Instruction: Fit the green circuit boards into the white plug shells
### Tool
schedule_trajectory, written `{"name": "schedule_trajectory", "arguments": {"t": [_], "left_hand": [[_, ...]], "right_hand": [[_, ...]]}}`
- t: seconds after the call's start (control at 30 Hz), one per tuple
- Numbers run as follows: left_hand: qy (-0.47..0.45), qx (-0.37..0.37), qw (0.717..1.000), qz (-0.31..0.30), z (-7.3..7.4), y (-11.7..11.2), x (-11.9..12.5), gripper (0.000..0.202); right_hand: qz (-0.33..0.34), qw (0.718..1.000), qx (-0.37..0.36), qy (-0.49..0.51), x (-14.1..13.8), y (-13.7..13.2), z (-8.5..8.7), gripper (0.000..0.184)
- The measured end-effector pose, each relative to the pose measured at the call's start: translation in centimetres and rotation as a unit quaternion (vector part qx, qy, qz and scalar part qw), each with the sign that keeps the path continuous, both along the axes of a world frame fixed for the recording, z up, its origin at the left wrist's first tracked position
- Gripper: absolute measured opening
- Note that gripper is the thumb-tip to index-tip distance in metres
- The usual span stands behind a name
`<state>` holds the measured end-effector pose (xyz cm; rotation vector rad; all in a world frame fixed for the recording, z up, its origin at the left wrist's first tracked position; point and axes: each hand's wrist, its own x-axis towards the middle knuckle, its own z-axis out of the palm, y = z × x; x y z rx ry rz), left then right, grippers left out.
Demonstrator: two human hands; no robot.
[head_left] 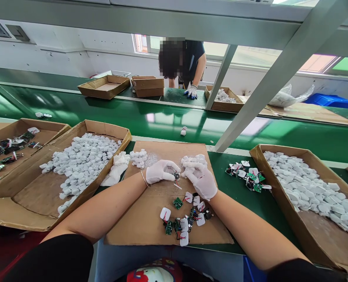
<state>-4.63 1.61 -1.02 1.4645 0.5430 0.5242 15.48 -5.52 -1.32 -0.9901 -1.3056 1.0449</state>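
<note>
My left hand [161, 172], in a white glove, pinches a small circuit board [176, 176] with a thin white tail hanging below it. My right hand [202, 182], also gloved, is at the near edge of a pile of white plastic pieces [202, 158]. Its thumb and fingertips are closed together; what lies between them, if anything, is hidden. Both hands are above a cardboard sheet [138, 219]. Nearer to me lie several green circuit boards [178, 202] wired to white square parts [184, 238]. A smaller white pile [138, 158] sits left of my hands.
Cardboard trays of white pieces stand left [103, 186] and right [275, 207]; another left tray [52, 127] holds wired boards. More boards [250, 176] lie right of the sheet. A slanted metal post [259, 94] rises at right. Across the green belt [118, 113], a person [194, 58] leans down.
</note>
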Motion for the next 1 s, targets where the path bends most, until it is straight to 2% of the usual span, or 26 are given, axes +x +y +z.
{"name": "schedule_trajectory", "arguments": {"t": [0.13, 0.2, 0.33, 0.47, 0.6, 0.67, 0.8, 1.0], "left_hand": [[-0.049, -0.058, 0.997, 0.023, 0.2, -0.4, 0.3, 0.044], [-0.09, -0.082, 0.991, 0.047, 0.2, -0.6, 0.5, 0.045], [-0.14, -0.084, 0.984, 0.076, 0.1, -0.8, 0.9, 0.039], [-0.137, -0.069, 0.984, 0.089, 0.1, -0.9, 1.0, 0.034], [-0.121, -0.043, 0.986, 0.101, 0.0, -0.8, 0.9, 0.033], [-0.113, -0.028, 0.987, 0.109, 0.0, -0.8, 0.8, 0.034], [-0.099, -0.008, 0.988, 0.121, -0.3, -0.9, 0.9, 0.037], [-0.121, 0.031, 0.981, 0.149, -0.7, -1.2, 1.2, 0.036]], "right_hand": [[-0.007, 0.999, -0.035, -0.009, 0.2, -0.1, 0.3, 0.031], [-0.019, 0.999, -0.023, -0.035, 0.5, -0.1, 0.5, 0.029], [-0.002, 0.999, 0.009, -0.05, 0.6, 0.1, 0.3, 0.025], [-0.001, 0.999, 0.027, -0.029, 0.4, 0.4, -0.4, 0.02], [0.009, 0.999, -0.037, -0.001, 0.3, 0.1, -0.3, 0.023], [0.002, 0.999, -0.047, -0.014, 0.3, -0.1, 0.0, 0.024], [-0.021, 0.997, -0.027, -0.074, 0.5, -0.3, 0.5, 0.025], [-0.015, 0.999, 0.015, -0.048, 0.4, 0.0, 0.2, 0.021]]}}
